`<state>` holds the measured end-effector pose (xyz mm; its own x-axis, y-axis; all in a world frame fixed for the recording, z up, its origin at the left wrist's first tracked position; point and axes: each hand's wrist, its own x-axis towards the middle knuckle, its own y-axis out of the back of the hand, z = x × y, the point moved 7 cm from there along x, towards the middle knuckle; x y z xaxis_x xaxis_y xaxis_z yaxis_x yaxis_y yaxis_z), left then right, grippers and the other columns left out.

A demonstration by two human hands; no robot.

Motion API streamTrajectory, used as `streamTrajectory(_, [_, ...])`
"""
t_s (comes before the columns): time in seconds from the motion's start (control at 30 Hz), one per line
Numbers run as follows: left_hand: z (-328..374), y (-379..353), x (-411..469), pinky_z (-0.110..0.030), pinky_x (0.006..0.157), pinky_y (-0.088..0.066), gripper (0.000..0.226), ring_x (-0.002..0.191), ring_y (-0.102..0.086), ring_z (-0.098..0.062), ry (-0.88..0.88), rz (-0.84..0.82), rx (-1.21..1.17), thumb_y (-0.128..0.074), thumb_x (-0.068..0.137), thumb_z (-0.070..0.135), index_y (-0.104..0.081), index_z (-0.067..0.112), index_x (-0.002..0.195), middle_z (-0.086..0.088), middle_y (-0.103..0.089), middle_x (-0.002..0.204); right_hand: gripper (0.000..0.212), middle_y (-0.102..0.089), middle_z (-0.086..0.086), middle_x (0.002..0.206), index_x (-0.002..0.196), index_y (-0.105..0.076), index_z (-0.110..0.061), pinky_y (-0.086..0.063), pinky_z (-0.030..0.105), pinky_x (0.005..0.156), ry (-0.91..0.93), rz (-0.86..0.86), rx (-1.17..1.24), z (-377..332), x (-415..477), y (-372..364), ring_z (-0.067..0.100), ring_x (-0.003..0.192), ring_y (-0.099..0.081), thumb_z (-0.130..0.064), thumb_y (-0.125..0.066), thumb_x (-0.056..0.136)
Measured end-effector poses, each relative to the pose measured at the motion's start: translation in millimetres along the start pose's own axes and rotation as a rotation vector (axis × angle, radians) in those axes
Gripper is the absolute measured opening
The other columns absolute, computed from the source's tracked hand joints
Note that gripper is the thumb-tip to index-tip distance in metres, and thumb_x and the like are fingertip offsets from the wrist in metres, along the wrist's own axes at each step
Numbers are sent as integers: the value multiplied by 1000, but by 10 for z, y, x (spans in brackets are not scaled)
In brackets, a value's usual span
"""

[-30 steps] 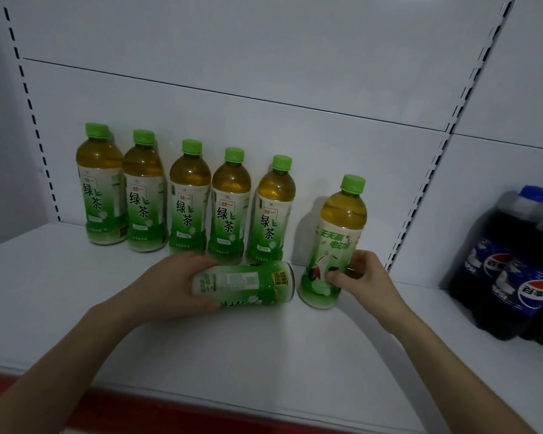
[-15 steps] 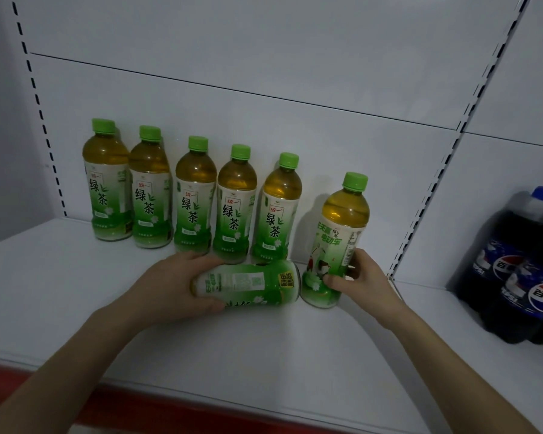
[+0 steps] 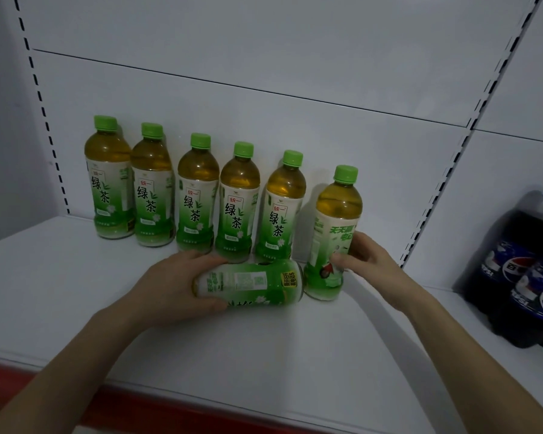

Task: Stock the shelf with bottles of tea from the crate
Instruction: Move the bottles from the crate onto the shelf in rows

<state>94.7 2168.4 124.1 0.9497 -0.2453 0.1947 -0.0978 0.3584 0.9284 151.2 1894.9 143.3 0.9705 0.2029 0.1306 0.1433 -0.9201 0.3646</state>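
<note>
L hand (image 3: 170, 286) is gripping the flat bottle (image 3: 251, 283) at its cap end: fingers are curling over the top and the thumb is wrapping the near side. The cap is sitting hidden in the palm. The flat bottle is lying on its side on the shelf (image 3: 264, 349), base pointing right, barcode side of the label facing up. Its base is sitting just beside the foot of the 6th bottle (image 3: 336, 220); contact btwn the two: cannot tell.

R hand (image 3: 370, 267) is holding the 6th bottle from the right, low on the label: thumb is pressing the near face and the fingers are curling round behind. This bottle is standing upright on the shelf, right of the row (image 3: 198, 195) and a little nearer than it, w/ its label front turned away.

The row, 5 tea bottles w/ green caps, is standing upright at the far side of the shelf against the back panel (image 3: 295, 64), label fronts facing near. The flat bottle is lying just in front of the row's right end.

Cola bottles (image 3: 514, 277) are standing at the far right, well apart from the tea. A red strip (image 3: 138, 411) is running along the shelf's near edge.
</note>
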Motion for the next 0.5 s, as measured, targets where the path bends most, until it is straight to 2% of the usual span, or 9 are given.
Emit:
streamTrajectory(0.03, [-1, -1, 0, -19, 80, -28, 99, 111, -38, -5, 0, 1, 10, -30, 41, 77, -30, 46, 134, 10, -44, 131, 54, -58, -4, 120, 124, -46, -19, -47, 22, 82, -20, 0, -49, 21, 18, -2, 14, 110, -56, -31, -69, 76])
streamTrajectory(0.13, [-1, -10, -2, -19, 79, -28, 98, 116, -41, -9, -8, 7, 17, -30, 42, 77, -31, 45, 135, 9, -45, 130, 70, -64, -4, 107, 116, -51, -17, -52, 18, 71, 11, 111, -193, 28, 59, -11, 11, 93, -64, -49, -77, 60])
streamTrajectory(0.17, [-1, -11, -7, -20, 79, -29, 97, 116, -41, -9, -11, 9, 13, -31, 43, 77, -31, 45, 135, 8, -45, 130, 79, -65, -2, 106, 116, -51, -15, -55, 21, 71, 18, 151, -222, 49, 78, -5, 13, 90, -65, -53, -80, 53])
streamTrajectory(0.2, [-1, -7, -13, -20, 80, -30, 97, 116, -41, -10, -13, 13, 7, -32, 43, 77, -31, 45, 134, 8, -46, 131, 82, -64, -1, 107, 117, -50, -12, -55, 24, 71, 23, 187, -228, 61, 89, 2, 15, 91, -64, -50, -82, 52])
streamTrajectory(0.27, [-10, 1, -24, -21, 82, -32, 98, 118, -41, -11, -13, 19, -2, -32, 43, 76, -32, 44, 135, 7, -46, 132, 68, -58, 0, 109, 119, -44, -7, -51, 19, 66, 35, 238, -190, 27, 77, 16, 17, 96, -59, -27, -81, 65])
streamTrajectory(0.33, [-5, 3, -31, -23, 85, -32, 99, 119, -41, -13, -9, 22, -1, -31, 42, 76, -33, 42, 136, 5, -46, 132, 56, -56, 2, 114, 120, -43, -8, -50, 17, 64, 29, 187, -122, 34, 78, 6, 18, 101, -56, -13, -74, 74])
streamTrajectory(0.43, [13, 12, -30, -23, 85, -33, 100, 118, -42, -12, -7, 29, 2, -30, 42, 76, -33, 42, 136, 6, -46, 131, 55, -55, 1, 121, 124, -43, -14, -49, 27, 82, 3, 104, -73, 42, 71, 8, 21, 112, -54, -16, -70, 77])
streamTrajectory(0.5, [14, 18, -29, -24, 88, -35, 100, 119, -42, -13, -3, 31, -9, -31, 42, 76, -34, 41, 135, 5, -46, 132, 60, -51, -4, 115, 127, -41, -14, -46, 23, 80, -33, 113, -120, 61, 69, 9, 17, 107, -52, -26, -71, 76])
